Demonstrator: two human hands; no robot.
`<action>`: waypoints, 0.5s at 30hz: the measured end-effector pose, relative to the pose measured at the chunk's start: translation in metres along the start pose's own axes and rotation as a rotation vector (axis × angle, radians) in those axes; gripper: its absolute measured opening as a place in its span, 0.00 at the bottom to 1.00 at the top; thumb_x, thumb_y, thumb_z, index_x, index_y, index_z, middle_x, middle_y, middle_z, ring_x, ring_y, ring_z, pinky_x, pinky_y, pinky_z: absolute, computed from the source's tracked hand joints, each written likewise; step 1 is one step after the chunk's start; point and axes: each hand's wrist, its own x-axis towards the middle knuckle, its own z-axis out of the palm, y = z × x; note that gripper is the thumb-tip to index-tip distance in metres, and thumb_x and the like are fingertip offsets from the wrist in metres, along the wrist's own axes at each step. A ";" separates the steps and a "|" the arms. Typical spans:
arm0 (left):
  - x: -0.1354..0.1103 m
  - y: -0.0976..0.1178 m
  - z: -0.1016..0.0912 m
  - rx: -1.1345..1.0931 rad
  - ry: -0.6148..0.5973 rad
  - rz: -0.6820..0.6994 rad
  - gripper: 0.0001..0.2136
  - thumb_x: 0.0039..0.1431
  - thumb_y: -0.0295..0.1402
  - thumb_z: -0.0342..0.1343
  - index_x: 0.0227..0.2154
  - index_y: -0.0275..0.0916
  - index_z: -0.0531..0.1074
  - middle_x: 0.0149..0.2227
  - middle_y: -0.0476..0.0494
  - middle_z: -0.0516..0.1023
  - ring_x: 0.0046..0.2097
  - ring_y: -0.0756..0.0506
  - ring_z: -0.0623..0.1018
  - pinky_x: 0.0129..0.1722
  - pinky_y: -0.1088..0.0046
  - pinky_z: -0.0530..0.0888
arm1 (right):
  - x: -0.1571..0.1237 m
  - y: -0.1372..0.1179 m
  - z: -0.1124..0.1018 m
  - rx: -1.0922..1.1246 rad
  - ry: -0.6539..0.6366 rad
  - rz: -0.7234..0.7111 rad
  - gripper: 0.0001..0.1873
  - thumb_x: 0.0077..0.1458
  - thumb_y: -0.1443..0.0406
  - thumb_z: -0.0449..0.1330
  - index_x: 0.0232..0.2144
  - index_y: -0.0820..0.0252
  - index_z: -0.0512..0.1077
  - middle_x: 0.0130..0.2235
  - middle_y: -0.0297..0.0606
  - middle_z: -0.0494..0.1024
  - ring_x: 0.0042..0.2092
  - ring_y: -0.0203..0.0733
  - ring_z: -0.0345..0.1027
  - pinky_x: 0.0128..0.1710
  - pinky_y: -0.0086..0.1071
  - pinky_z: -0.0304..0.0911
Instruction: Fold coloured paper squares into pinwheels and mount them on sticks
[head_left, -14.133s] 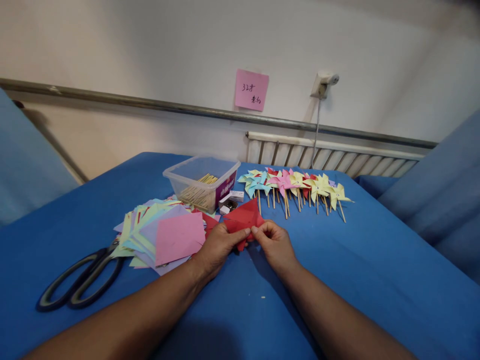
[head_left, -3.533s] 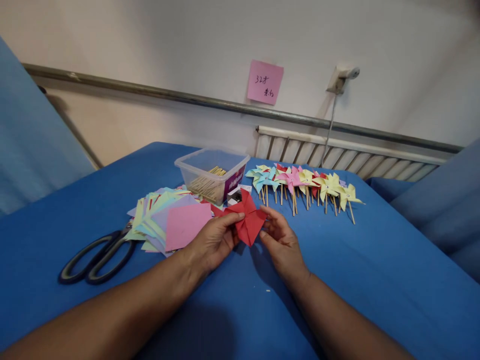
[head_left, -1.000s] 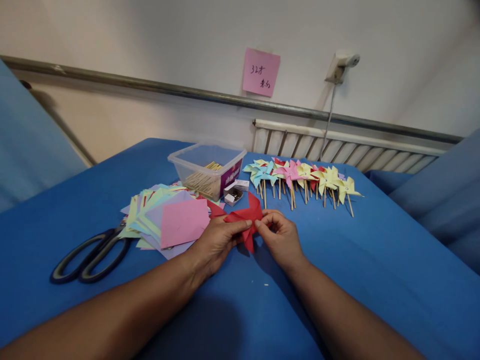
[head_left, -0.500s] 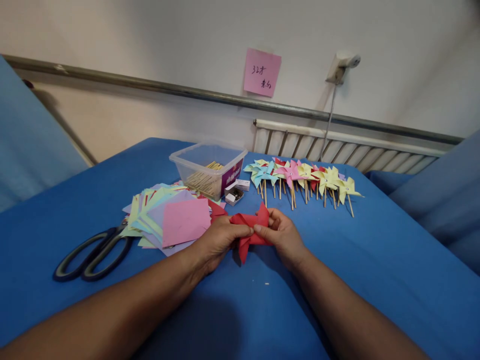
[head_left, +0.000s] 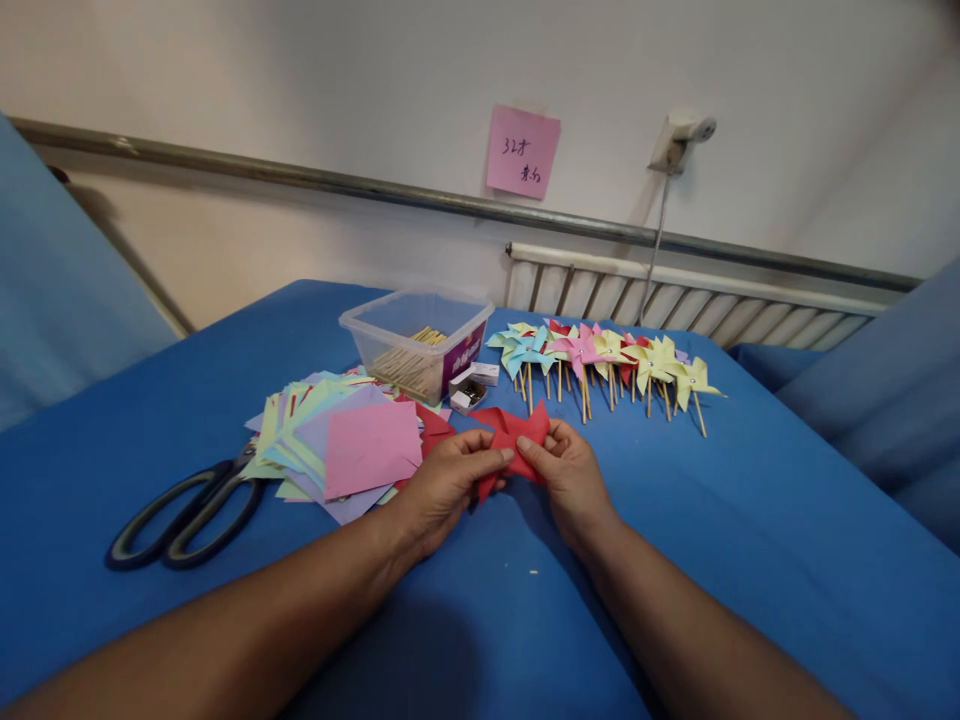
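Note:
A red paper pinwheel head (head_left: 517, 432) is pinched between both hands just above the blue cloth (head_left: 750, 560). My left hand (head_left: 442, 485) grips its left side with thumb and fingers closed. My right hand (head_left: 566, 475) pinches its right side, thumb tip meeting the left thumb near the folded centre. Part of the red paper is hidden under the fingers.
A fanned stack of coloured paper squares (head_left: 337, 445) lies left of the hands, with black scissors (head_left: 180, 510) further left. Behind stand a clear plastic box of wooden sticks (head_left: 412, 345), a small open pin box (head_left: 469, 390) and a row of finished pinwheels (head_left: 600, 360).
Over the last second both hands have kept hold of the red paper and turned it; its flaps have shifted, and the thumbs now meet over its centre.

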 end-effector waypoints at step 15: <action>0.001 0.003 -0.001 0.160 0.114 0.022 0.11 0.43 0.34 0.63 0.17 0.36 0.67 0.17 0.50 0.70 0.20 0.53 0.66 0.21 0.76 0.60 | -0.002 0.003 -0.002 -0.033 -0.071 0.048 0.14 0.47 0.57 0.67 0.30 0.60 0.70 0.25 0.30 0.75 0.24 0.32 0.67 0.28 0.27 0.63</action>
